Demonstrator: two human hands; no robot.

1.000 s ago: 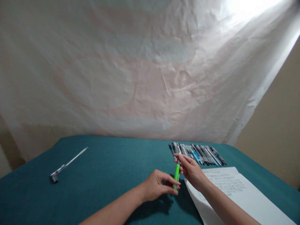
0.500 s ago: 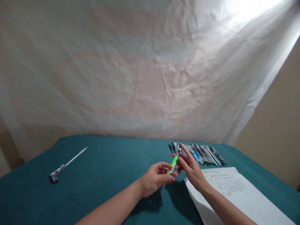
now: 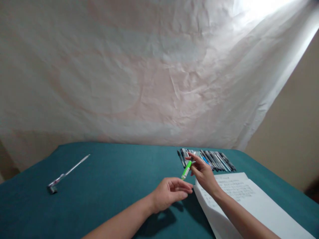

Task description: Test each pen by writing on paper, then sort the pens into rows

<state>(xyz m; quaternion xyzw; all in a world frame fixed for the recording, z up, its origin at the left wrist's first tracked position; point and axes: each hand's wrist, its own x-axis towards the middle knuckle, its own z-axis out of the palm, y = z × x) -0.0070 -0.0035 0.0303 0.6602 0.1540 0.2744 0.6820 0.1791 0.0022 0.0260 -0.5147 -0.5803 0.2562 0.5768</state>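
Note:
My right hand (image 3: pixel 201 171) holds a small bright green marker-like stick (image 3: pixel 186 170) with a white label and a dark upper end. Thumb and fingers pinch that dark end, while the stick tilts down and left. Just below its lower tip is my left hand (image 3: pixel 171 193), its fingers loosely curved and thumb apart, with nothing seen in its grasp. Whether the tip still brushes its fingers, I cannot tell. Behind my right hand lies a row of several pens (image 3: pixel 216 161), mostly dark and grey with some blue, side by side on the table.
Sheets of paper (image 3: pixel 259 212) with handwriting lie under my right forearm, their left edge curling up. A thin silvery rod with a dark, bulky end (image 3: pixel 53 188) rests at the left on the green tablecloth (image 3: pixel 112 172). A pale hanging sheet (image 3: pixel 149 83) stands behind the table.
My left hand has let go of the green stick and its fingers have straightened. My right hand now has the stick alone, slightly higher. The view has shifted a little.

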